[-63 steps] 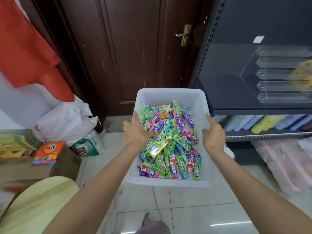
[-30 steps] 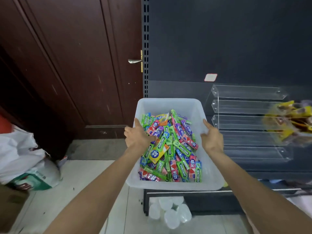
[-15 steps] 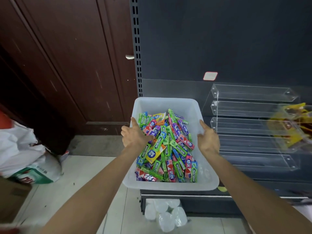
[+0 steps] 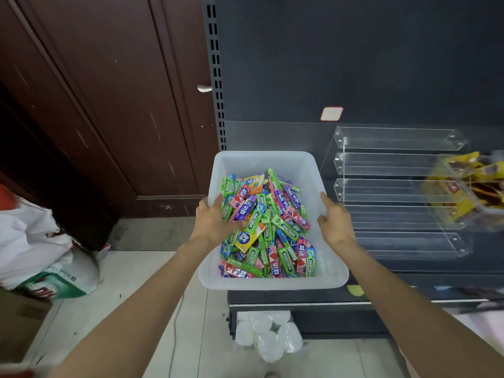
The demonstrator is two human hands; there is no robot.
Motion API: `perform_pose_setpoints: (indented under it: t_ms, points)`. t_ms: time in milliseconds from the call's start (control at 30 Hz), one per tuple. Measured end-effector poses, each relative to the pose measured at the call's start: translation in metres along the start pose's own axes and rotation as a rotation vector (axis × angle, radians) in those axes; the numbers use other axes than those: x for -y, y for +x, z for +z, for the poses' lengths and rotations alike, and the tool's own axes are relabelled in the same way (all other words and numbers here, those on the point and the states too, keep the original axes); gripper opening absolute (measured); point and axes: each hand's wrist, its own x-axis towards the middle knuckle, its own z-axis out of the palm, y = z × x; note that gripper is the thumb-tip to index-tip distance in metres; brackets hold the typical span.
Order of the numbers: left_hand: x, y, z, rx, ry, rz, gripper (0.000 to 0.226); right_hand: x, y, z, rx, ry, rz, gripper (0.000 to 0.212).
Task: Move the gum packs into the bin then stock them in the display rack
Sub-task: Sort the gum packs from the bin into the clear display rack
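Note:
A white plastic bin [image 4: 275, 283] is held in front of me, full of several gum packs [image 4: 268, 227] in green, red, purple and yellow wrappers. My left hand [image 4: 211, 221] grips the bin's left rim, thumb inside over the packs. My right hand [image 4: 336, 221] grips the right rim. The bin hovers over the left end of a dark shelf [image 4: 300, 294]. To its right on that shelf stands a clear acrylic tiered display rack [image 4: 395, 192], its tiers bare.
Yellow snack packets [image 4: 469, 192] in a clear holder sit right of the rack. A dark wooden door [image 4: 109, 105] is at left. A white bag [image 4: 35, 241] and a cardboard box [image 4: 19, 317] lie on the tiled floor. White rolls [image 4: 268, 335] sit under the shelf.
I have turned right from the door with the bin in both hands and brought it up to the shelf beside the acrylic rack. My grip on the rims is the same.

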Motion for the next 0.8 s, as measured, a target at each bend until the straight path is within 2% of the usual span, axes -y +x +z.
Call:
perform_pose_setpoints:
  t_ms: [200,467,567,633,700,733,800]
  points:
    - [-0.008,-0.004,0.002,-0.060,0.040,-0.003,0.090,0.000,-0.003,0.000,-0.033,0.021,-0.006,0.055]
    - [-0.015,-0.008,0.011,-0.036,0.039,0.001,0.089,-0.010,-0.002,-0.003,-0.094,-0.019,0.019,0.055]
    - [-0.013,-0.008,0.010,-0.029,0.147,0.010,0.081,-0.009,-0.004,-0.002,-0.168,-0.142,-0.098,0.053]
    - [-0.012,-0.010,0.011,-0.087,0.242,0.077,0.073,-0.003,-0.004,-0.001,-0.162,-0.163,-0.241,0.050]
    - [-0.011,-0.011,0.013,-0.154,0.311,0.202,0.063,0.008,-0.005,0.004,-0.074,-0.084,-0.320,0.048]
    - [-0.011,-0.010,0.013,-0.157,0.336,0.268,0.059,0.013,-0.004,0.008,-0.024,-0.037,-0.335,0.048]
    - [-0.014,-0.006,0.014,-0.060,0.341,0.359,0.055,0.021,0.001,0.014,0.056,0.020,-0.334,0.050]
